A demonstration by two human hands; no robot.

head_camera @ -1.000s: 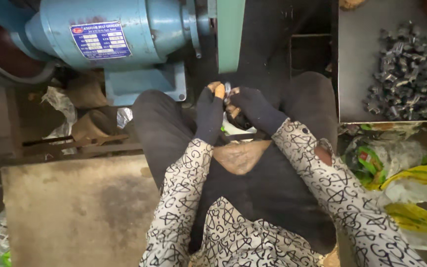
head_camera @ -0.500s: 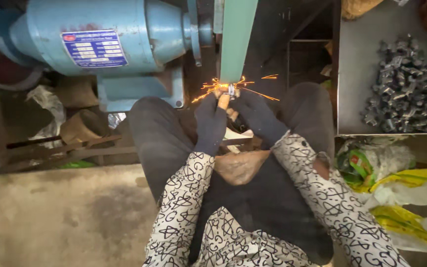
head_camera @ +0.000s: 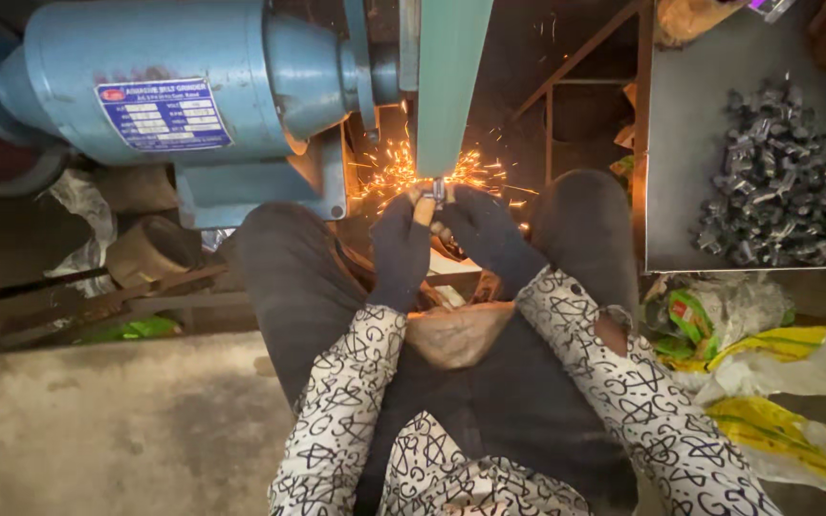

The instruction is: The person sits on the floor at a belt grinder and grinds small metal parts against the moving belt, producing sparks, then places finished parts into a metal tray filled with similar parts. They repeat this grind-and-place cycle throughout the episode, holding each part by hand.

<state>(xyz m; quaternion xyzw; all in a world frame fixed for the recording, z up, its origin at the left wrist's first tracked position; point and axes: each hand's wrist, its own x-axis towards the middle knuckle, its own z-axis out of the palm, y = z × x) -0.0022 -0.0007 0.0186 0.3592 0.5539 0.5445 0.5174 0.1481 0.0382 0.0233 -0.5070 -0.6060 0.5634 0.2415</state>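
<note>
Your dark-gloved left hand (head_camera: pixel 402 247) and right hand (head_camera: pixel 486 234) pinch a small metal part (head_camera: pixel 438 191) against the green grinding belt (head_camera: pixel 449 86); orange sparks (head_camera: pixel 396 170) spray beside your fingers.

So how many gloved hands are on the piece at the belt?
2: the left hand and the right hand, both in dark gloves, pinch the small metal piece against the green belt.

Floor: worn concrete slab (head_camera: pixel 117 430), lower left
Frame: dark metal bars (head_camera: pixel 566 86) behind, dimly lit
Right side: grey metal tray (head_camera: pixel 671 143); crumpled yellow plastic bags (head_camera: pixel 776 363) below it
</note>
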